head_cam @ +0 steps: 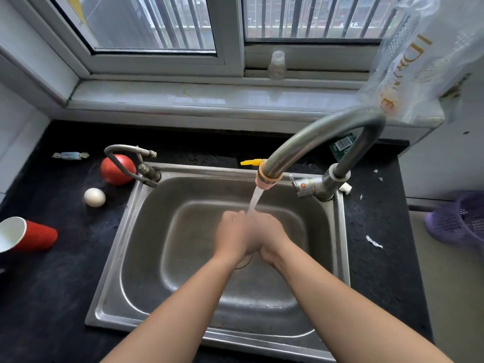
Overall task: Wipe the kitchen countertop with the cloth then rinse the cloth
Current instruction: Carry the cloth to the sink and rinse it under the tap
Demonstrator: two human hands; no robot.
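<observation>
My left hand (231, 235) and my right hand (271, 238) are pressed together over the middle of the steel sink (146, 231), a little above the drain. Water (254, 201) runs from the curved tap (322, 134) onto the spot where they meet. The hands are blurred and overlap, so how the fingers lie is unclear. No cloth shows in or around the hands. The black countertop (52, 284) surrounds the sink.
Left of the sink lie a red paper cup (31, 235) on its side, an egg (94, 197), a red ball (116, 169) and a wrapped sweet (70, 155). A second small tap (131, 161) stands at the sink's left corner. Paper scraps (374, 242) and a purple basket (461, 221) are on the right.
</observation>
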